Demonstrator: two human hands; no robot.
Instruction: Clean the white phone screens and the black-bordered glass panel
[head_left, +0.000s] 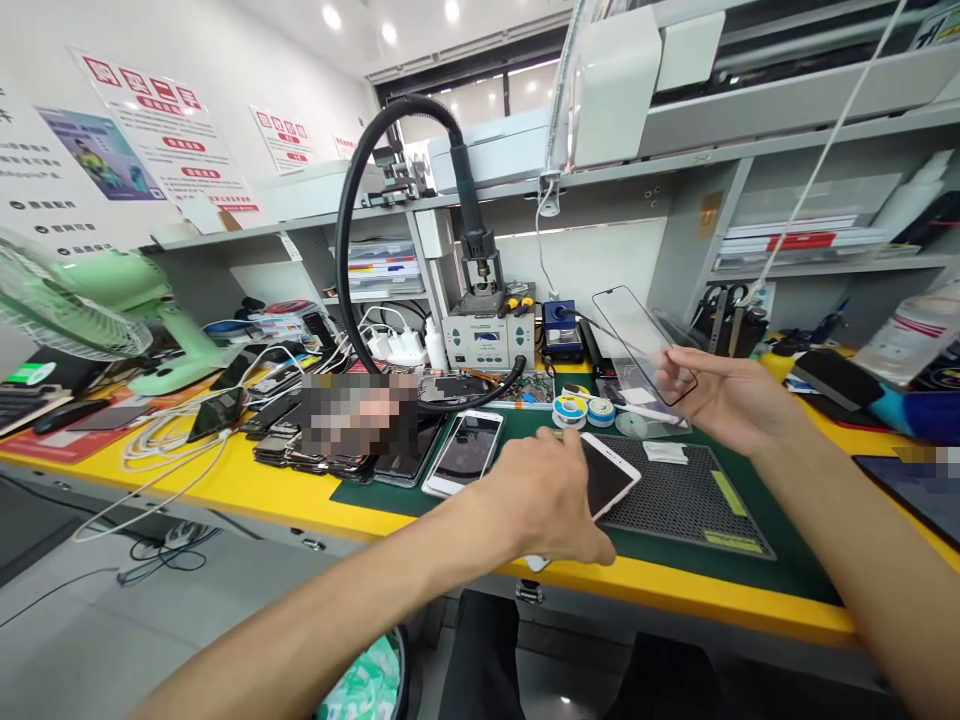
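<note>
My left hand (553, 500) is closed around the near end of a white phone (611, 475) that lies on the dark work mat (675, 500). My right hand (716, 395) is raised above the mat and pinches the lower edge of a thin, clear screen glass with a black border (637, 340), held tilted in the air. A second white phone (466, 450) lies face up just left of my left hand.
A stack of dark phones (337, 455) and white cables (172, 440) cover the yellow bench on the left, beside a green fan (97, 310). A hot-air station (487, 340) with a black hose stands behind. Solder spools (585, 410) and tool holders (724, 320) sit at the back.
</note>
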